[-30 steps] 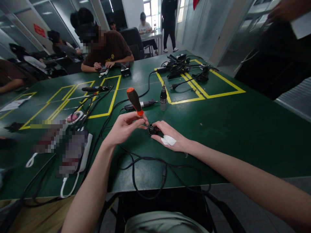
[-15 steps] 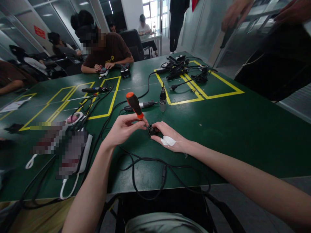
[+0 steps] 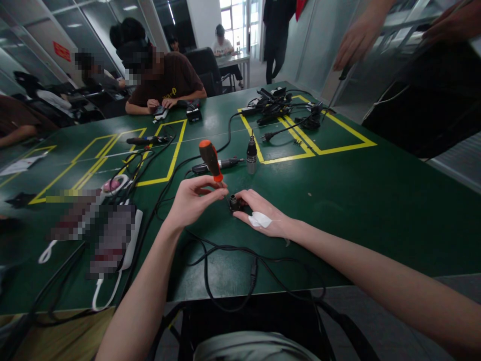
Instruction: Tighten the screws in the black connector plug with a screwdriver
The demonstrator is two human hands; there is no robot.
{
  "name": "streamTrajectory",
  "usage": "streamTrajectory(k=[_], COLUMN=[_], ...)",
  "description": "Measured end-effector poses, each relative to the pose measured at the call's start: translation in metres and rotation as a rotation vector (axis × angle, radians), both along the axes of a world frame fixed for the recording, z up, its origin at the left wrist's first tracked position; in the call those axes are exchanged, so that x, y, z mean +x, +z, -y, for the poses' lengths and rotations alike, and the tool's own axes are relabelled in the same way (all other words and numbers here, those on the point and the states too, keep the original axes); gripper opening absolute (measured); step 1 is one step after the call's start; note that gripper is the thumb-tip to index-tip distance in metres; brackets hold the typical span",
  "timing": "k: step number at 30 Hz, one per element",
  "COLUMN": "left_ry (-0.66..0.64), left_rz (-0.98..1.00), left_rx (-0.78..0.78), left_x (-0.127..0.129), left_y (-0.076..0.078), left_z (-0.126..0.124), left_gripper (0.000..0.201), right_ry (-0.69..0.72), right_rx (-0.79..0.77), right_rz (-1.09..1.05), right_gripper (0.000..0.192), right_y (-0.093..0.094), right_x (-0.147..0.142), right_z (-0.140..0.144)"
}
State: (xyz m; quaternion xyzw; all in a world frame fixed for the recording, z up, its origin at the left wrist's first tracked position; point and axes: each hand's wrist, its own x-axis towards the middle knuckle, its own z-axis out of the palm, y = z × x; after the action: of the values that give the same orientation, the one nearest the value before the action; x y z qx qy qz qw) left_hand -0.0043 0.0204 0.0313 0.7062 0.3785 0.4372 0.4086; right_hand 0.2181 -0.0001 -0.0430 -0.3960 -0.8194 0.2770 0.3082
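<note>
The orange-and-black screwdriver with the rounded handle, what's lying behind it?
Behind the screwdriver, a slim grey-and-black cylindrical tool lies on the green table, both ends showing. The screwdriver hides part of its middle.

The right hand [image 3: 259,204] covers one side of the small black part [image 3: 233,200], and whether the screwdriver's [image 3: 210,158] tip touches it is too small to tell. The bottom edge cuts off the left forearm [image 3: 150,286], while a co-worker's hand [image 3: 355,45] at upper right is blurred and a device [image 3: 114,238] is pixelated.
</note>
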Motion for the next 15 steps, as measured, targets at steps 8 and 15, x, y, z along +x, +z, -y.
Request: streamTrajectory(k=[8, 15], left_ry=[0.0, 0.028], left_rz=[0.015, 0.014], left_rx=[0.009, 0.034], left_x=[0.0033, 0.0062], left_y=[-0.0009, -0.0009], left_z=[0.0009, 0.0006], left_gripper=[0.019, 0.022], right_ry=[0.003, -0.006], right_rx=[-0.007, -0.001], right_rz=[-0.006, -0.007], right_gripper=[0.023, 0.022], right_y=[0.0015, 0.0022], right_x=[-0.0004, -0.0009], right_z=[0.0003, 0.0001])
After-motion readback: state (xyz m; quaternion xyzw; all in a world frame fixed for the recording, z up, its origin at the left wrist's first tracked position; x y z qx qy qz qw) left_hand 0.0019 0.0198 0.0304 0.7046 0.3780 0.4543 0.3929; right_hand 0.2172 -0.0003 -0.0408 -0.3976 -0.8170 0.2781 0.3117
